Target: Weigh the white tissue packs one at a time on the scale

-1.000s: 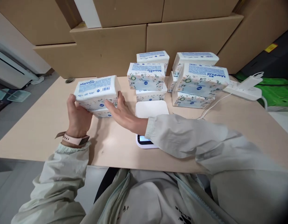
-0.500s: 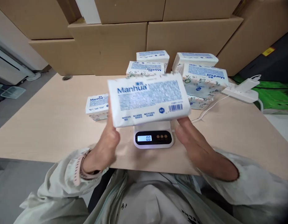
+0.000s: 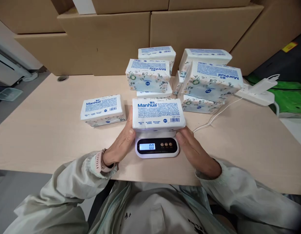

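Observation:
A white and blue tissue pack (image 3: 158,113) marked Manhua is held level between my two hands, over the platform of a small white digital scale (image 3: 157,155). The scale's lit display reads 0.0. My left hand (image 3: 122,141) grips the pack's left end, its fingertips partly hidden behind it. At the right end, my right hand (image 3: 195,149) presses against the lower corner. Whether the pack touches the platform I cannot tell. Another tissue pack (image 3: 103,110) lies on the table just left of my left hand.
Several stacked tissue packs (image 3: 150,76) stand behind the scale, with a second group (image 3: 211,81) to the right. A white cable (image 3: 208,123) runs to a power strip (image 3: 256,94). Cardboard boxes (image 3: 106,45) line the back of the wooden table (image 3: 43,136).
My hands have lowered the tissue pack from in front of my view down to the scale, away from my face. The display still reads 0.0.

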Motion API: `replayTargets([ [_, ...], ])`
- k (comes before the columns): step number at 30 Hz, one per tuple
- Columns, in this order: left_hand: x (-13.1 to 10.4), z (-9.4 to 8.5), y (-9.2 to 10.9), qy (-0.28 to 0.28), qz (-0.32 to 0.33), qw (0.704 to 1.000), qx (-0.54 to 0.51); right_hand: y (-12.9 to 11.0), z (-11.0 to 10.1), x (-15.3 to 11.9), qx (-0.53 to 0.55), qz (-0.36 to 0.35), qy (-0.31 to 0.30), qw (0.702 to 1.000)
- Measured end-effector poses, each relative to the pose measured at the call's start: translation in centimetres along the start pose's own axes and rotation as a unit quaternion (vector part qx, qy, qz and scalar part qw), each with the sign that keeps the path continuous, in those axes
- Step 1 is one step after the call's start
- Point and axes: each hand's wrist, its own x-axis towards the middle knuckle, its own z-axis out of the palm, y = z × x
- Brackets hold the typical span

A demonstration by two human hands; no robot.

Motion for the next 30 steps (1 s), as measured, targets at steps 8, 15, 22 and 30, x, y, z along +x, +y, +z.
replayTargets([
  [8,-0.5,-0.2,-1.8,0.025,-0.036,0.996,-0.084,1.9,-0.7,-0.5,0.103,0.005,0.171,0.980],
  [15,-1.1,-0.5,-2.6,0.052,-0.052,0.991,-0.114,1.9,-0.9,0.6,0.209,0.039,0.270,0.939],
  [22,-1.0,-0.7,-2.4,0.047,-0.064,0.989,-0.127,2.5,-0.9,0.4,0.221,0.011,0.240,0.945],
  [30,-1.2,-0.6,-2.2,0.045,-0.072,0.991,-0.102,2.0,-0.8,0.4,0.220,0.024,0.255,0.941],
])
